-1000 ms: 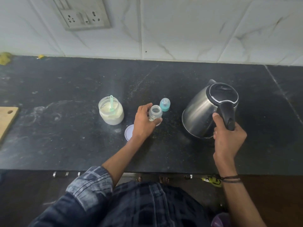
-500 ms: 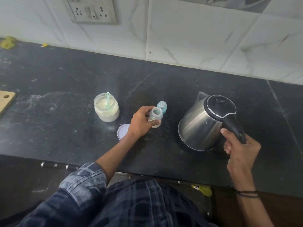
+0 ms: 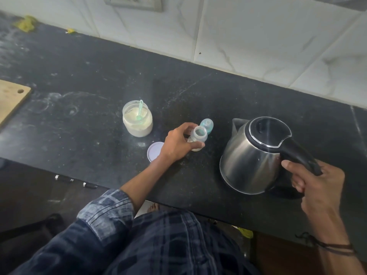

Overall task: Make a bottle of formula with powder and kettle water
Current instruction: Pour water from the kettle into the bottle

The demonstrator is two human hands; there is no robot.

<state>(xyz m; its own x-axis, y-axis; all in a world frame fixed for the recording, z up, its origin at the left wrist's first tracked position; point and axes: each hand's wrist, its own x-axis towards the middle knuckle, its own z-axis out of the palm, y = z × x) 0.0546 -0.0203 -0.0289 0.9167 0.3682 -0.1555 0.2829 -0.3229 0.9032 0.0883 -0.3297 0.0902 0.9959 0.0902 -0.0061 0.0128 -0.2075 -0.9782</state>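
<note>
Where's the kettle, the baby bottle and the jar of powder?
kettle [image 3: 252, 155]: head view, on its shiny steel side.
baby bottle [image 3: 200, 139]: head view, on its clear shoulder just below the open mouth.
jar of powder [image 3: 138, 128]: head view, on its powder-filled side wall.

Black stone countertop [image 3: 79, 66], dusty, pale powdery smears toward its left, wooden cutting board [image 3: 10, 98] with a hanging hole at left edge, white marbled wall tiles [image 3: 258, 36] behind, socket plate [image 3: 135, 3] cut off at top, yellow-green scrap [image 3: 25, 23], possibly cloth, back-left corner.
</note>
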